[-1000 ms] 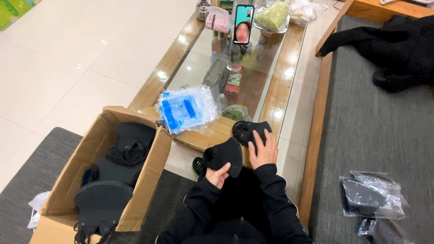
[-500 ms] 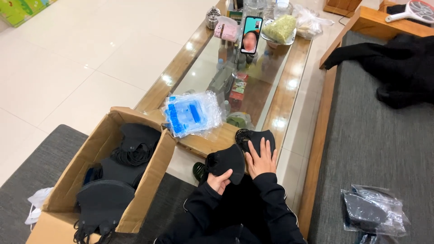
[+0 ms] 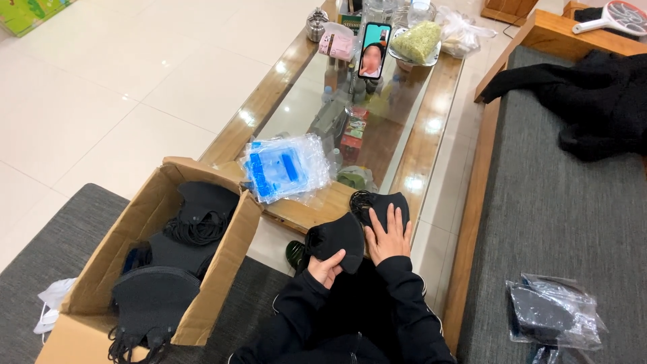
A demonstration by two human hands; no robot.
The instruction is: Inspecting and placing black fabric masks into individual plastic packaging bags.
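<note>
Matt cloth masks [image 3: 337,237]; glossy glass table [image 3: 296,108].

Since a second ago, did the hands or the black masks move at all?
Hardly. The left hand keeps its hold on a black mask, and the right hand stays pressed flat on the other black mask at the table edge. The cardboard box and the blue plastic packet lie where they were. Only the camera view shifted a little.

Box [image 3: 222,263] left of table [image 3: 421,145], sofa [image 3: 559,202] right, phone [image 3: 375,50] on table
</note>
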